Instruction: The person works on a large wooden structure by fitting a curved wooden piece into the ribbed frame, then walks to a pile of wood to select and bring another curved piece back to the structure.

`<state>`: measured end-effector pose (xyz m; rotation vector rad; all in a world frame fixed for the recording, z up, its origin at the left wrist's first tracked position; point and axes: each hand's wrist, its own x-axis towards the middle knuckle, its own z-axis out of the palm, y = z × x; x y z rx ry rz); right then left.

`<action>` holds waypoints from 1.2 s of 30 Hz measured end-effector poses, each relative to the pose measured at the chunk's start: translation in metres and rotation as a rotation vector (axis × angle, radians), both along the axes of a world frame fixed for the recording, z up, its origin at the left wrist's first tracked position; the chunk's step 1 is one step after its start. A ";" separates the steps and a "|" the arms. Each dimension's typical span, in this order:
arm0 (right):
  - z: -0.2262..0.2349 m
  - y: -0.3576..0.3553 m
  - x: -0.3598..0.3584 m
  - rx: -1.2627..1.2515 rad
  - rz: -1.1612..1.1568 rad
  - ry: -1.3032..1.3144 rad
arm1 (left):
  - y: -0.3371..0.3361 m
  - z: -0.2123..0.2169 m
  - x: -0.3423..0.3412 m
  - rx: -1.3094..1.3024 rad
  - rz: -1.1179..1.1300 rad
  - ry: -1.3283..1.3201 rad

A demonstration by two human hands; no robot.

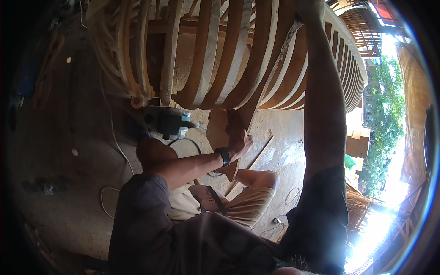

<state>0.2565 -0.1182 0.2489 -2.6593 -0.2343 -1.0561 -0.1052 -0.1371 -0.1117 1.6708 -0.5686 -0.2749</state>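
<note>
My left hand (239, 140), with a dark watch on its wrist, has its fingers wrapped round the lower part of a wooden board (216, 130). The board rises against the curved wooden ribs (201, 59) of a boat-like frame. My right arm stretches far up along the frame's right side. At the picture's top edge, my right hand (312, 10) is beside the upper end of a rough-edged strip of wood (282, 52); its fingers are mostly hidden. Left of my left hand, a teal power tool (172, 123), planer-like, sits below the ribs.
A pale cable (113, 133) runs over the dusty concrete floor (73, 119) on the left. A thin wooden stick (263, 153) lies right of my left hand, and a plug with a cord (277, 220) is farther down. Bright daylight and green leaves (385, 110) show at right.
</note>
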 end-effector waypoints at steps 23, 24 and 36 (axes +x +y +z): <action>-0.024 -0.021 -0.151 0.493 0.148 0.222 | 0.051 0.043 0.022 0.931 0.151 -0.840; -0.026 -0.006 -0.181 0.533 0.168 0.257 | 0.041 -0.014 0.031 0.911 -0.130 -0.856; -0.135 -0.209 -0.625 0.607 -0.828 0.223 | 0.067 0.100 0.009 -0.109 0.221 0.377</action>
